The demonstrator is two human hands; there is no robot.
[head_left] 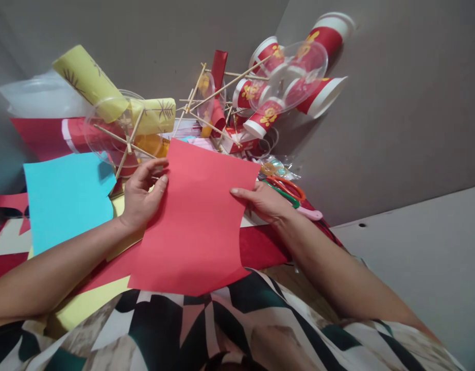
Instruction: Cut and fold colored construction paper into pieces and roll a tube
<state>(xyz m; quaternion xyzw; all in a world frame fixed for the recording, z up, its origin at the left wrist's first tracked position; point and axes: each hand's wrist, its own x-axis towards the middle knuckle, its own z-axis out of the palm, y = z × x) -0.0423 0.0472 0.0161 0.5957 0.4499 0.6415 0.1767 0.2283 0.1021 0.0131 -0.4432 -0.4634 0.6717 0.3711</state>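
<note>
A red sheet of paper (199, 216) is held up in front of me by both hands. My left hand (142, 193) grips its left edge, thumb on top and fingers curled behind. At the right edge, my right hand (263, 202) pinches the sheet with the thumb lying along the front. A blue sheet (65, 198) lies to the left, with yellow paper (86, 301) and more red paper beneath.
Behind the sheet stand stick-and-cup constructions: red paper cups with clear lids (287, 77) and yellow paper rolls (90, 80) on wooden skewers. Orange-and-green scissors (287, 188) lie by my right hand. A grey wall rises behind. My patterned clothing (222, 330) fills the foreground.
</note>
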